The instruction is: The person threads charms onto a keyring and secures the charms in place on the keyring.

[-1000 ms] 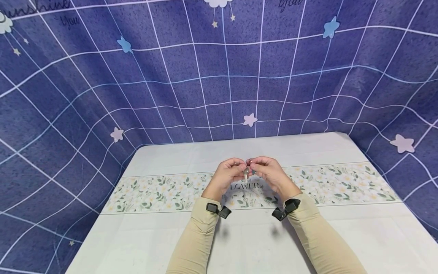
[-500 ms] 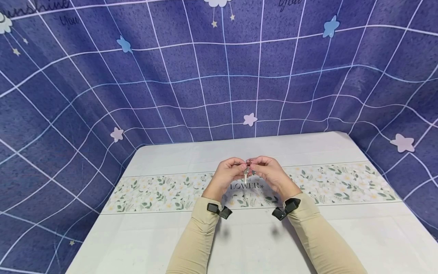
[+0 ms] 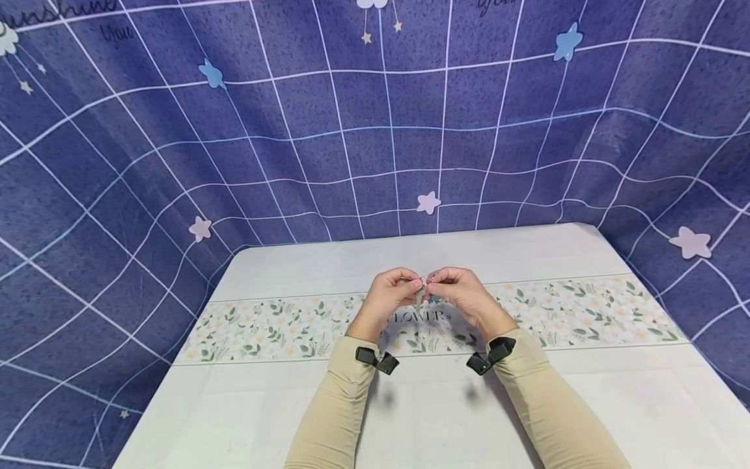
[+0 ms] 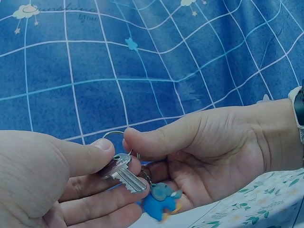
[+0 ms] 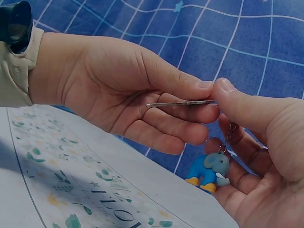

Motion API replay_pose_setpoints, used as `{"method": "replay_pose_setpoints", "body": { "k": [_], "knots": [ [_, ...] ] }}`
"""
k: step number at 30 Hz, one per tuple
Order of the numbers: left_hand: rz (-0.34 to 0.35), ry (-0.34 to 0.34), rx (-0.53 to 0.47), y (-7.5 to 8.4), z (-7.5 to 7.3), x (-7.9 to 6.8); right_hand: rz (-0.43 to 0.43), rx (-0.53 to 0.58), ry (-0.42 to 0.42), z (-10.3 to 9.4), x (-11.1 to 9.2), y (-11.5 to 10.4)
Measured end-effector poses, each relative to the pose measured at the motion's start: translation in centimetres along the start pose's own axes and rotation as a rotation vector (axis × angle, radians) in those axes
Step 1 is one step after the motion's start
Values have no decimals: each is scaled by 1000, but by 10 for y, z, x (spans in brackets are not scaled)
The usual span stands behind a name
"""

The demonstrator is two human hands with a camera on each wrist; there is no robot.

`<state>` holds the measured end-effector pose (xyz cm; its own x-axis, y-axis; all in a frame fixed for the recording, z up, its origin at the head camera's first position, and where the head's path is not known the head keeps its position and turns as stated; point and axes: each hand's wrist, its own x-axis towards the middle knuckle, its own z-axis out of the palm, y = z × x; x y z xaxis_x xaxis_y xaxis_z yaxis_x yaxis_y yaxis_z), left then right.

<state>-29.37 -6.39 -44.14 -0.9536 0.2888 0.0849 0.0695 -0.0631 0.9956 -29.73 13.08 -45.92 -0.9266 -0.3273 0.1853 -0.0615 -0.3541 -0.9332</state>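
Both hands meet above the table's middle. My left hand point(image 3: 388, 298) pinches a silver key point(image 4: 128, 176) near its head, between thumb and fingers; the blade points out across the fingers. A thin wire key ring point(image 4: 114, 133) arches between the two thumbs. My right hand point(image 3: 471, 299) pinches the ring's other side with thumb and forefinger. From a short chain point(image 5: 231, 132) below the right hand dangles a blue elephant charm point(image 5: 207, 170) with grey head and yellow feet. In the right wrist view the key is seen edge-on. The fingers hide part of the ring.
Beneath the hands lies a white table cover point(image 3: 263, 404) with a floral printed band point(image 3: 252, 331) and lettering. A blue curtain point(image 3: 351, 150) with a grid and stars hangs behind and at the sides. Each wrist wears a small black camera point(image 3: 377, 359).
Both hands stay nearly in place. A dark reddish piece between the fingertips earlier is no longer plain in the head view. Something blue now shows just below the right fingers.
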Motion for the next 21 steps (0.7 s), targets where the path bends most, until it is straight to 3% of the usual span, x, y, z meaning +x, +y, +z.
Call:
{"method": "replay_pose_setpoints", "body": {
  "k": [13, 21],
  "knots": [
    [-29, -11, 34, -2, 0, 0, 20, -215, 10, -2, 0, -2],
    [-32, 11, 48, -1, 0, 0, 30, -348, 84, -1, 1, -3]
  ]
}}
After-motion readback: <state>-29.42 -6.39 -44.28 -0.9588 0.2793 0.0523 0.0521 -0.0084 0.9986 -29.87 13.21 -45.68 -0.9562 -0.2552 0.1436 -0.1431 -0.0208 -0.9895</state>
